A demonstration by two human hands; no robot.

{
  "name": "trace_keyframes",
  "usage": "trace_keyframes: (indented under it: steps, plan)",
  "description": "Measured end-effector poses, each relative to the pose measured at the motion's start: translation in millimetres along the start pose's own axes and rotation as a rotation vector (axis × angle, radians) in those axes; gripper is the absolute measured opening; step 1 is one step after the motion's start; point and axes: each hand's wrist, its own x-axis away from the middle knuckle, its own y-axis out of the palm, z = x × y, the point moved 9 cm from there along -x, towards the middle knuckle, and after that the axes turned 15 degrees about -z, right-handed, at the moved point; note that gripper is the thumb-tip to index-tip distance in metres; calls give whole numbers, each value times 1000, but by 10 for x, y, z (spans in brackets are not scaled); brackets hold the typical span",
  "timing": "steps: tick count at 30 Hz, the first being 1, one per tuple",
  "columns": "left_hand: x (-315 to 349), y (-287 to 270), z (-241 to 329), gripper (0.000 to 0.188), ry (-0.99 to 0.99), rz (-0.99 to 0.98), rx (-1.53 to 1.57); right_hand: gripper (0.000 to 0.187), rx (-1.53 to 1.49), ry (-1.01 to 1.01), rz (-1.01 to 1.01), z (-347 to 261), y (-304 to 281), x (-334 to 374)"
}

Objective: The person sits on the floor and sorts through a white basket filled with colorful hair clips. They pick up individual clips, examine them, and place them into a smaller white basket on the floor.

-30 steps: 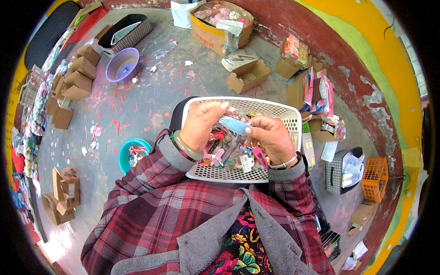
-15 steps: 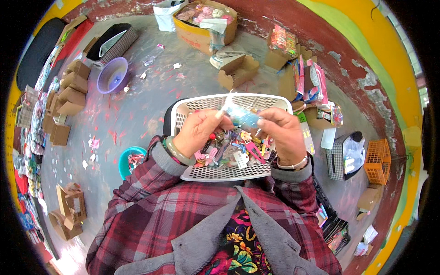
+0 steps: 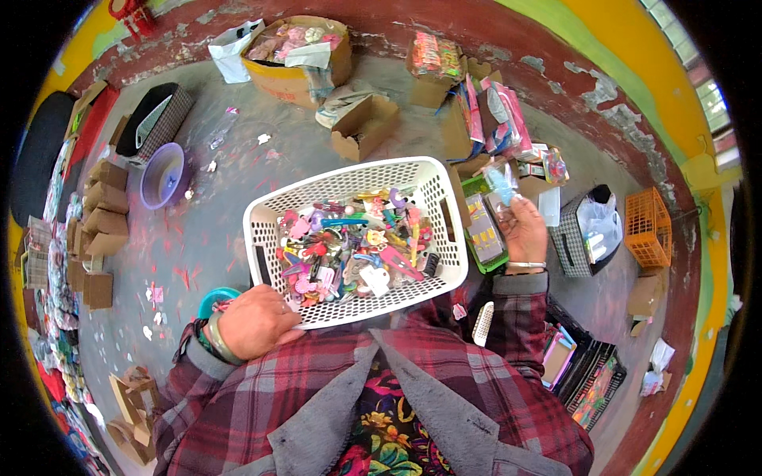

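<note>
Pinching a pale-blue packet (image 3: 500, 182) by its near end, my right hand (image 3: 525, 228) holds it at two o'clock from the white plastic basket (image 3: 341, 181); likely light, slick, flimsy, best edge-held. My left hand (image 3: 258, 321) clamps the basket's eight-o'clock corner.

Around our basket (image 3: 349, 182), which has hair clips (image 3: 361, 250) in it, we find the bucket (image 3: 214, 300) at eight o'clock, the basin (image 3: 164, 178) at ten, the carton (image 3: 353, 147) at twelve, the tray (image 3: 494, 263) just beside at three and the crate (image 3: 655, 226) beyond it
</note>
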Motion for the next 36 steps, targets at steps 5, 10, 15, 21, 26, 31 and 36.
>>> trace_keyframes:
  steps: [5,10,15,21,26,31,36]
  plan:
    - [245,-71,65,13,-87,-69,-83,6,-14,132,62,578,-316,38]
    - [504,-112,91,7,-221,-24,-3,6,87,280,76,1139,-637,-23]
    - [493,-26,65,17,-260,147,30,12,302,392,204,1515,-865,-88]
    - [501,94,69,25,-215,230,-156,27,469,345,144,1712,-1094,-543]
    - [365,5,87,31,-142,265,-184,18,349,375,316,1630,-1193,-567]
    - [253,20,96,34,-41,302,-231,19,212,389,203,1364,-1212,-193]
    - [221,38,73,24,2,269,-239,21,390,359,302,754,-1813,517]
